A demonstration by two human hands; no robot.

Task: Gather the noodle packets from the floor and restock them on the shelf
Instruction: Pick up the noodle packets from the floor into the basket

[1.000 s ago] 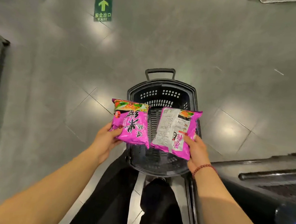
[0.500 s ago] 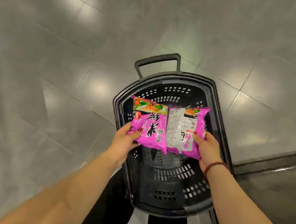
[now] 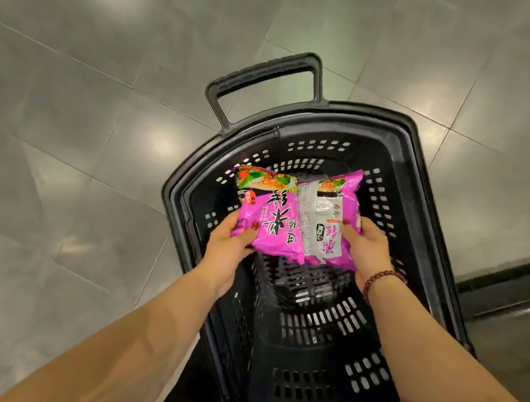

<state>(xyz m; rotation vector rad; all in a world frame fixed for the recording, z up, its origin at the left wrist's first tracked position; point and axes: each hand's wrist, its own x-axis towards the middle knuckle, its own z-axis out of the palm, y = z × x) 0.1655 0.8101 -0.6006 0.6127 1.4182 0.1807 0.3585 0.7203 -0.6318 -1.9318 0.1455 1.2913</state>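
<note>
Looks like you're on the gathering half here: both packets are off the floor (image 3: 100, 111) and held over the far half of the basket (image 3: 369, 113), side by side and overlapping a bit in the middle. Your left hand (image 3: 227, 249) pinches the left packet (image 3: 274, 219) by its near corner, thumb on top and fingers curled under. Your right hand (image 3: 368, 248) grips the right packet (image 3: 328, 219) the same way on its outer edge. I'd guess the next move is just letting both go so they land flat on the bottom (nothing else in there that I can see), then heading to the shelf, which isn't in shot. The packets are bright pink and puffy. The left one shows its front, with big black lettering and a food photo; the right one shows its back, with a white print panel. Both look intact.
</note>
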